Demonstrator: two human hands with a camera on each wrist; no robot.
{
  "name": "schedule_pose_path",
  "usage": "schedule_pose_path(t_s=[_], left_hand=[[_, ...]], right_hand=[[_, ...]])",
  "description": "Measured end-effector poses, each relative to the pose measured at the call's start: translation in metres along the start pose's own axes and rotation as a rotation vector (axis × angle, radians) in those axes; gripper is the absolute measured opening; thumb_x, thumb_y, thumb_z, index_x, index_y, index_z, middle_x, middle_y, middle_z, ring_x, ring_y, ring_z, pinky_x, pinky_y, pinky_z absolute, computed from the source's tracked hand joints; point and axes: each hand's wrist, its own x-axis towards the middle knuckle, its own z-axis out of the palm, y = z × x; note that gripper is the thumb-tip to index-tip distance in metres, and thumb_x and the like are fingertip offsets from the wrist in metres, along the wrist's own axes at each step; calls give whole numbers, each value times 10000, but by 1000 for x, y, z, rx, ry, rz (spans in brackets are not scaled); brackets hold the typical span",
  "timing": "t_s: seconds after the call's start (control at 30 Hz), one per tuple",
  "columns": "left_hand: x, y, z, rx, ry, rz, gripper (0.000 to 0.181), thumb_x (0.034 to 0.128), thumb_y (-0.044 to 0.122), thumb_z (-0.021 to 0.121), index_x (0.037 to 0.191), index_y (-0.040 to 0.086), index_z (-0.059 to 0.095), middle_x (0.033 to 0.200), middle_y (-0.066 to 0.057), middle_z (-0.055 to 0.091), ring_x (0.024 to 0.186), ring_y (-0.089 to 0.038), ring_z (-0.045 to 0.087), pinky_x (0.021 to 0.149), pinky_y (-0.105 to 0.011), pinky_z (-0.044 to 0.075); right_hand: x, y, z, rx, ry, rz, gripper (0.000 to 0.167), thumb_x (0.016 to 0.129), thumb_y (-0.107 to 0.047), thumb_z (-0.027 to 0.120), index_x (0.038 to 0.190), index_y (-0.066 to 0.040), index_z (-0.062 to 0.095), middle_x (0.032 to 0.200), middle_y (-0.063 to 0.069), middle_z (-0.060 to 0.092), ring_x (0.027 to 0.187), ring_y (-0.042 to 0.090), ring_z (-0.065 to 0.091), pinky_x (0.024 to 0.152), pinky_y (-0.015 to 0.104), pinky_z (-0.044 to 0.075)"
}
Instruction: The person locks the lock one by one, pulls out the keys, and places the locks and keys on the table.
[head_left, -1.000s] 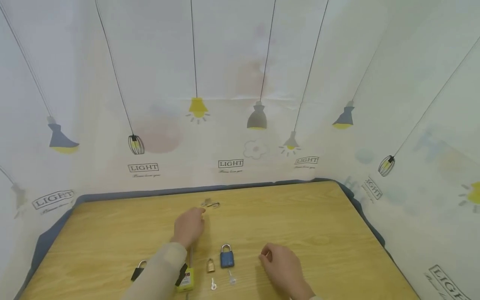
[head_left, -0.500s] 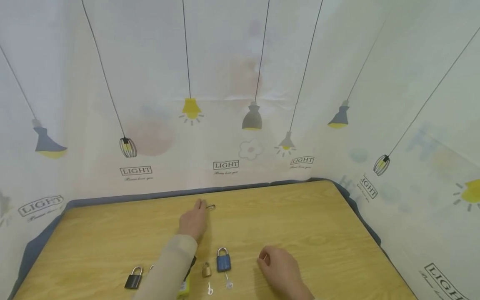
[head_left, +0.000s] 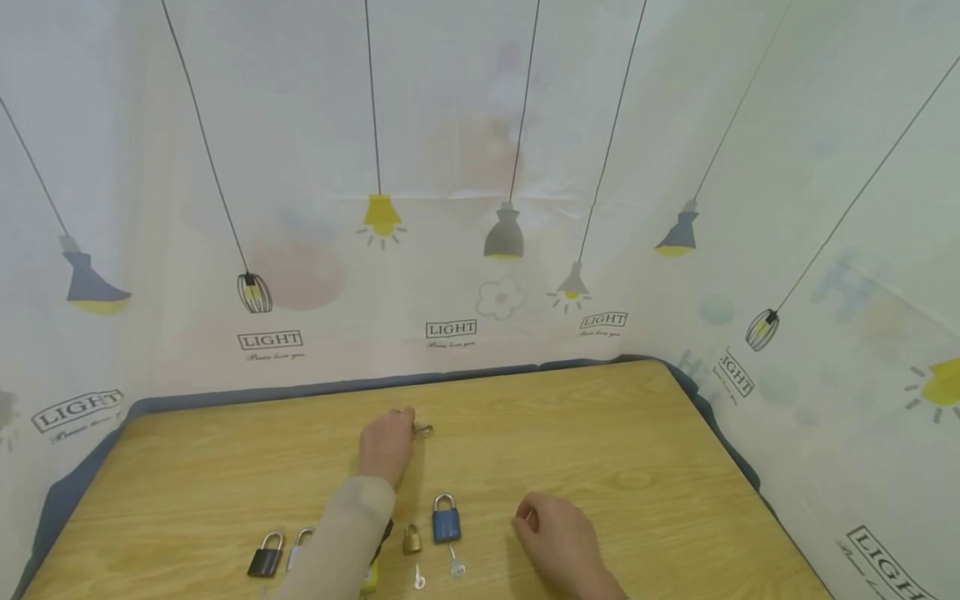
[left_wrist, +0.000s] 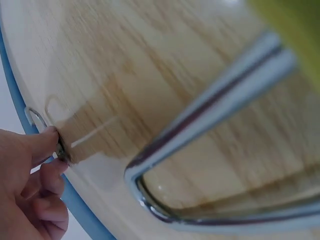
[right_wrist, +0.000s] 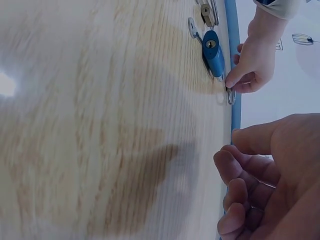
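My left hand (head_left: 387,446) pinches a small metal piece with a curved, shackle-like loop (head_left: 424,431) near the table's far edge. In the left wrist view, its silvery loop (left_wrist: 36,117) sticks out past my thumb; the fingers hide the rest, so its exact kind is unclear. My right hand (head_left: 561,537) rests low over the table, loosely curled with nothing in it. Between the hands are a blue padlock (head_left: 446,524) and a small brass padlock (head_left: 412,540), each with a key before it: one clear-headed key (head_left: 457,567), one small silvery key (head_left: 419,577).
A black padlock (head_left: 266,559) lies at the front left, beside a pale padlock (head_left: 301,543) partly behind my left sleeve. The sleeve mostly covers a yellow padlock (head_left: 370,579). A printed cloth wall (head_left: 450,275) closes off the back of the wooden table (head_left: 600,433).
My left hand reached over the small metal piece, took it between thumb and fingers, and drew it slightly toward me. The head view shifted a little. My right hand has stayed in place.
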Motion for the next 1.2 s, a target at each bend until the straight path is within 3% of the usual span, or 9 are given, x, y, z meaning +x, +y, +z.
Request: schedule_pose_path(t_s=[0.27, 0.5, 0.77, 0.9, 1.03, 1.2], left_hand=[[-3, -5, -3, 27, -2, 24, 109, 845, 194, 752, 804, 101, 711, 723, -66, 705, 567, -167, 610, 476, -307, 490], [-8, -9, -11, 100, -10, 69, 127, 894, 90, 666, 774, 80, 707, 678, -77, 680, 546, -167, 589, 462, -325, 486], [-6, -12, -23, 83, -117, -39, 185, 944, 150, 616, 802, 60, 694, 583, -30, 583, 485, -122, 498, 403, -268, 413], [-5, -9, -39, -50, -130, -87, 208, 955, 195, 589, 823, 86, 708, 543, 9, 542, 460, -112, 455, 388, -241, 352], [-7, -5, -56, -235, -201, -128, 243, 976, 228, 493, 931, 124, 708, 608, 31, 565, 508, -125, 460, 439, -252, 343], [-16, 0, -71, -566, -308, -174, 276, 982, 231, 448, 995, 124, 702, 767, 33, 671, 599, -143, 497, 508, -271, 358]], right_hand=[[0, -4, 2, -3, -7, 0, 95, 894, -262, 676, 871, -171, 672, 703, -99, 604, 603, 34, 505, 532, 226, 407], [0, -7, 6, -13, -7, 3, 97, 898, -273, 671, 881, -178, 673, 706, -104, 595, 611, 36, 502, 543, 228, 405], [1, -12, 7, -27, -7, 8, 94, 892, -273, 679, 880, -179, 680, 694, -104, 580, 600, 43, 487, 533, 224, 392], [1, -13, 8, -46, 17, 7, 85, 884, -271, 690, 865, -189, 680, 679, -113, 567, 588, 38, 476, 527, 215, 384], [2, -14, 7, -59, 44, -7, 84, 879, -274, 693, 861, -193, 680, 676, -120, 566, 584, 29, 471, 524, 213, 380], [4, -15, 5, -52, 53, -14, 89, 889, -270, 683, 875, -183, 686, 681, -110, 577, 578, 31, 474, 513, 212, 383]])
